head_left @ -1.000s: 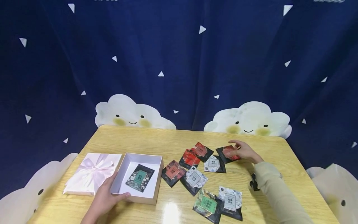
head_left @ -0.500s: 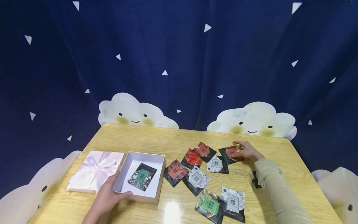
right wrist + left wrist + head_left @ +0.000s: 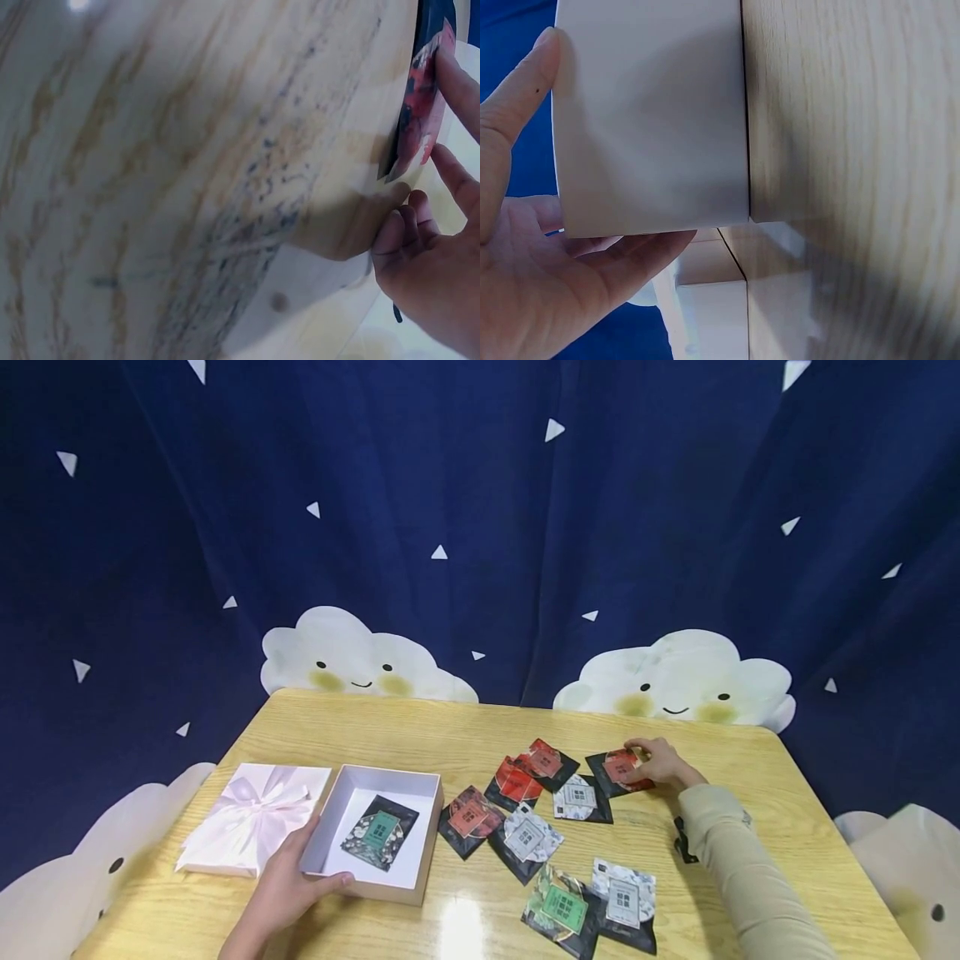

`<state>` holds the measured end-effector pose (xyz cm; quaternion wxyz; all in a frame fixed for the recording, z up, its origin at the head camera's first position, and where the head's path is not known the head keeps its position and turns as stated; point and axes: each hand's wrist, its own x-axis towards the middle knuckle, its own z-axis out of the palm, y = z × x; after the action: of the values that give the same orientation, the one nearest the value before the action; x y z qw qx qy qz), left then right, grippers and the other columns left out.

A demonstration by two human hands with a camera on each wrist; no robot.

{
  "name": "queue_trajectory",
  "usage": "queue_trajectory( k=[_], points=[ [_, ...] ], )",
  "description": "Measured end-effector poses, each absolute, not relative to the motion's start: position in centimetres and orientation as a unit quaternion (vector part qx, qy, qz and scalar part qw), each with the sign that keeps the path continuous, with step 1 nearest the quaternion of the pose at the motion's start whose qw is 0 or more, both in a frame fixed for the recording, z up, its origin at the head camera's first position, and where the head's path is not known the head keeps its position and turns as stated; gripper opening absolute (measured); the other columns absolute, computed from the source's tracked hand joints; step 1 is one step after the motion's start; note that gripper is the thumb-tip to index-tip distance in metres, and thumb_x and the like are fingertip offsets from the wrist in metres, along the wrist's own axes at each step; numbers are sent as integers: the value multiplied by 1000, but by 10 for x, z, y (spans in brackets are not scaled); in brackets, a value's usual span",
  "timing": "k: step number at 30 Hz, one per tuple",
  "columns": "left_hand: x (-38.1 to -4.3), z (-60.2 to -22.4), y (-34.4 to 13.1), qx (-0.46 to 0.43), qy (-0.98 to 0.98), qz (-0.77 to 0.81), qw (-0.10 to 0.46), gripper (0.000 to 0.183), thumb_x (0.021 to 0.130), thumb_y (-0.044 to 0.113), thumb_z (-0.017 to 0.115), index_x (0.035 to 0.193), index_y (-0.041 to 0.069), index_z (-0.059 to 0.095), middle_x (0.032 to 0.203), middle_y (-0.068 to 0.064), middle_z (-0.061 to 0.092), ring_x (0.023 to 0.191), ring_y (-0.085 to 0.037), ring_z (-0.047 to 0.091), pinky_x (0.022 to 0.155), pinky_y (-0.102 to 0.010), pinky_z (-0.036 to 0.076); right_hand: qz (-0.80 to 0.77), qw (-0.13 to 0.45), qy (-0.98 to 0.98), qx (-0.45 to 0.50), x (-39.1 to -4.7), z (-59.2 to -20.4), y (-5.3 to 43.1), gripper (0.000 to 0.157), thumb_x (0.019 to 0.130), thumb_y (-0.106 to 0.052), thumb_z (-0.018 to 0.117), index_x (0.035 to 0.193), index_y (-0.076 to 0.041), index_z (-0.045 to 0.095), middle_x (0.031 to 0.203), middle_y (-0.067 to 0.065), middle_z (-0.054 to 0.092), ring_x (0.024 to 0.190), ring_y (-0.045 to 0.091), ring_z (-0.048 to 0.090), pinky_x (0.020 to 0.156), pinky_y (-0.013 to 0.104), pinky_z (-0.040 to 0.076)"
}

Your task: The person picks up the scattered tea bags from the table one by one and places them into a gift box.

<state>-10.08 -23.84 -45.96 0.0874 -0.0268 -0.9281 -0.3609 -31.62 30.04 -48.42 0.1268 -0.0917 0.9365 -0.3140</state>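
My left hand grips the near left corner of an open white box, its thumb on the front rim and its fingers along the side. In the left wrist view the fingers bend round the corner of the box wall. A dark sachet with a green label lies inside the box. At the far right, my right hand pinches the right end of a red and black sachet. In the right wrist view two digits touch the sachet, with the other fingers curled near the tabletop.
A white lid with a pale ribbon bow lies left of the box. Several red, white and green-labelled sachets are spread across the middle of the wooden table. A small black object shows beside the right sleeve.
The head view has shifted slightly. Both hands stay where they were, the left at the box and the right at the red and black sachet.
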Motion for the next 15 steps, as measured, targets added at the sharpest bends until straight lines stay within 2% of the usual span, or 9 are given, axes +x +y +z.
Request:
queue_trajectory(
  k=[5,9,12,15],
  points=[
    [-102,-460,-238,-26,-928,-360,87,99,60,28,84,129,-19,32,125,-39,40,113,-51,40,92,-58,36,-304,104,942,-93,-317,-487,301,62,66,-18,80,114,5,50,109,31,39,95,38,36,76,48,38],
    [-102,-460,-238,-27,-928,-360,88,99,60,29,84,130,-18,32,126,-38,40,113,-51,40,92,-58,35,-304,81,945,-94,-317,-489,302,56,63,-13,82,105,5,49,98,27,50,89,36,44,75,45,40],
    [-102,-460,-238,-29,-928,-359,91,99,60,29,84,130,-18,32,125,-38,40,113,-51,41,92,-58,36,-327,81,938,-79,-315,-489,302,55,63,-10,81,102,5,46,93,23,53,84,33,48,71,40,43],
    [-101,-459,-238,-31,-929,-357,93,98,60,28,84,129,-19,33,124,-39,41,112,-51,42,91,-58,36,-352,81,931,-61,-311,-487,301,55,64,-10,81,103,3,44,86,17,50,77,28,47,64,33,41]
  ],
)
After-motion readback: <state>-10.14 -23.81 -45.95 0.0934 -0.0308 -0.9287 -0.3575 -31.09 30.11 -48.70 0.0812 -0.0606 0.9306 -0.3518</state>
